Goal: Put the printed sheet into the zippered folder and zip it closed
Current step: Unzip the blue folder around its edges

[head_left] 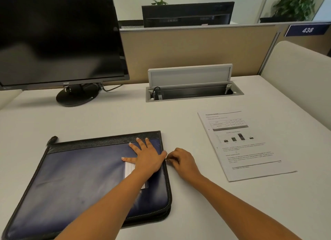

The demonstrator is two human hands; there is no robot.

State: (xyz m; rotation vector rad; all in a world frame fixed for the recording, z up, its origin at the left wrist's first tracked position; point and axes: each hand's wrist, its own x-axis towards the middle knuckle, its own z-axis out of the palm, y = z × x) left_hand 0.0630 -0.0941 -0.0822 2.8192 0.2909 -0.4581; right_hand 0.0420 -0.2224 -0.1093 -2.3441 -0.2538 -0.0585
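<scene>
While the left hand (146, 159) lies flat, fingers spread, on the zippered folder (80, 177) and the right hand (182, 162) pinches the zipper pull (167, 160) at its right edge, the printed sheet (247, 144) lies apart on the desk (125, 118), a monitor (59, 35) and an open cable box (193, 91) behind.

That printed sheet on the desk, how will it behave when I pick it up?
Probably floppy: the printed sheet looks thin and lies dead flat on the desk. Likely very light, so it may slide when nudged. With no lifted edge showing, it could be hard to pinch.
</scene>
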